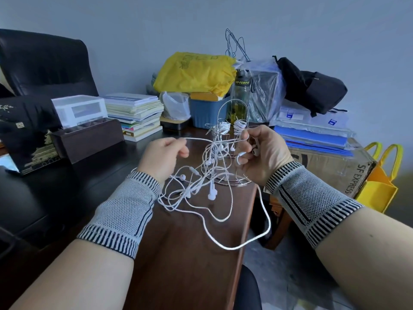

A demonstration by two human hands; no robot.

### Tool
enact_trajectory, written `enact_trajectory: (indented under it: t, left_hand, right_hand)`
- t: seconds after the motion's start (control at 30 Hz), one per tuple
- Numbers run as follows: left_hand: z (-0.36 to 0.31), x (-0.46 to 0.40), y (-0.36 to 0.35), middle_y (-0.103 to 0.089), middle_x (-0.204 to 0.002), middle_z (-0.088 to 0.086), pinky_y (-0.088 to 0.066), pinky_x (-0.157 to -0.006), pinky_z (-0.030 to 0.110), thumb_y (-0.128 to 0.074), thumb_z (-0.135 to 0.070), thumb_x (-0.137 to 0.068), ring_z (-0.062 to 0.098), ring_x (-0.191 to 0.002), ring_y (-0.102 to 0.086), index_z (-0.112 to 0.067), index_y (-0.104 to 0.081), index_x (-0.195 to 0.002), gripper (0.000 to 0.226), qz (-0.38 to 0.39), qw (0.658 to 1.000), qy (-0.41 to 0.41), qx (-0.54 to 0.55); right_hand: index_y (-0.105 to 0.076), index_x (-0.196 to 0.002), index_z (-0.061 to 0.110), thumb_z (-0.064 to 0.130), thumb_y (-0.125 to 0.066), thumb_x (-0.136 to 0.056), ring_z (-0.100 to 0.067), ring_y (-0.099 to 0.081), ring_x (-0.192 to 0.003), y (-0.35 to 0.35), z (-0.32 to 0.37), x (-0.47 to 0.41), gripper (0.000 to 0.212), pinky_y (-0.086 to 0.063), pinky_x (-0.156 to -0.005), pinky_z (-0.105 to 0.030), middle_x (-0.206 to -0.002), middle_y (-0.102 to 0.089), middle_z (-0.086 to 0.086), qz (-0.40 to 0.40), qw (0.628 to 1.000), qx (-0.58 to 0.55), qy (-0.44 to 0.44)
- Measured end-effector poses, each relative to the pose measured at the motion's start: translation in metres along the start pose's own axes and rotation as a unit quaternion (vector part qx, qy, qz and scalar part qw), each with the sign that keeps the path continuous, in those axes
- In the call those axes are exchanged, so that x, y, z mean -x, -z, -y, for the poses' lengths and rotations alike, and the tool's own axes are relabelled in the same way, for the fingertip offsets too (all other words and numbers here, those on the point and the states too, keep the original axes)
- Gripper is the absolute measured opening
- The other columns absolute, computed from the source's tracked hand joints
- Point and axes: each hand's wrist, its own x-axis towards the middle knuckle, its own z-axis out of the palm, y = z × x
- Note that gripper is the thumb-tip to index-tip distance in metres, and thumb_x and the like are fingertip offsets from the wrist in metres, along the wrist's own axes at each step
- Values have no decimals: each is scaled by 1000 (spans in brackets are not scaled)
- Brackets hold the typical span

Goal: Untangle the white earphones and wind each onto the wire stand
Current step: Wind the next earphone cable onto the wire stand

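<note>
White thin-corded earphones [202,175], limp, light and snag-prone, hang knotted above the dark wooden desk [192,253], left hand [162,156] and right hand [263,153] each pinched on cord, silver wire stand [232,139] at twelve o'clock, seemingly part-wound.

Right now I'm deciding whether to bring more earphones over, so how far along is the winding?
Done: two white coils already hang wound on the wire stand. In hand: the left hand pinches one cord, and the right hand holds an earbud and a cord loop, pulling them apart. Left: a tangled bunch of earphones still lies knotted on the desk.
</note>
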Motion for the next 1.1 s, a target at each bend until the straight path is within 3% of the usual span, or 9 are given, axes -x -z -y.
enact_trajectory:
  t: [0.13, 0.27, 0.37, 0.43, 0.57, 0.7, 0.8, 0.93, 1.1]
  left_hand:
    - [10, -10, 10, -67, -64, -5, -38, -62, 29, -53, -21, -92, 16, -60, -52, -18, -62, -54, 40, -82, 994, 52, -51]
    - [6, -7, 5, -70, -92, -4, -48, -82, 30, -55, -21, -91, 19, -95, -63, -18, -70, -89, 16, -28, 987, 10, -158]
    - [-8, 3, -4, -64, -114, -9, -41, -90, 23, -54, -17, -91, 7, -107, -57, -26, -66, -109, 24, 2, 976, -113, -184]
    - [-18, 12, -8, -67, -108, -13, -44, -89, 22, -51, -16, -88, 2, -102, -59, -30, -68, -100, 25, 70, 974, -172, -129]
    - [-27, 21, -14, -75, -91, -5, -44, -74, 30, -40, -25, -96, 12, -84, -68, -24, -74, -82, 37, 175, 982, -39, 61]
    - [-17, 17, -12, -73, -82, -5, -42, -62, 25, -59, -33, -87, 7, -66, -63, -38, -74, -81, 17, 205, 971, -87, -85]
    - [-13, 15, -14, -70, -73, -15, -45, -66, 14, -68, -18, -86, -5, -64, -59, -39, -70, -83, 21, 204, 958, -126, -158]
    - [-14, 15, -11, -69, -73, -18, -44, -65, 7, -70, -20, -86, -6, -69, -61, -34, -69, -75, 18, 175, 956, -139, -189]
    - [-7, 6, 0, -70, -82, -11, -46, -73, 20, -65, -21, -91, 4, -76, -61, -29, -68, -80, 14, 100, 976, -112, -161]
  right_hand:
    - [-45, -61, 17, 17, -46, -67, -10, -23, -43, 2, 2, 2, 6, -25, -38, -18, -46, -36, 3, -7, 1000, -15, 7]
    - [-44, -60, 17, 18, -46, -65, -10, -24, -42, -2, 1, 4, 5, -24, -37, -17, -44, -36, 3, 16, 1000, -11, 12]
    - [-44, -60, 16, 18, -45, -66, -9, -24, -43, -10, -2, 4, 6, -21, -40, -17, -43, -36, 2, 45, 999, 7, 4]
    - [-44, -60, 15, 19, -44, -67, -10, -22, -43, -16, -3, 4, 8, -19, -41, -18, -43, -35, 2, 58, 998, 11, -2]
    - [-44, -59, 14, 19, -47, -67, -10, -20, -42, -20, -4, 5, 10, -18, -42, -18, -44, -33, 2, 73, 997, 11, -11]
    - [-43, -61, 14, 18, -45, -71, -9, -22, -37, -18, -3, 6, 11, -16, -41, -18, -42, -33, 2, 85, 996, 12, -6]
    - [-46, -63, 13, 15, -40, -82, -9, -23, -39, -14, -3, 5, 20, -15, -42, -19, -43, -34, 3, 75, 997, 23, 7]
    - [-58, -71, 11, 14, -52, -77, -9, -25, -42, -7, 0, 4, 9, -19, -42, -19, -49, -42, 2, 51, 998, 37, 27]
    - [-69, -86, 9, 14, -59, -90, -14, -49, -53, 11, 0, 1, 13, -39, -47, -23, -71, -61, -3, -28, 983, 163, 85]
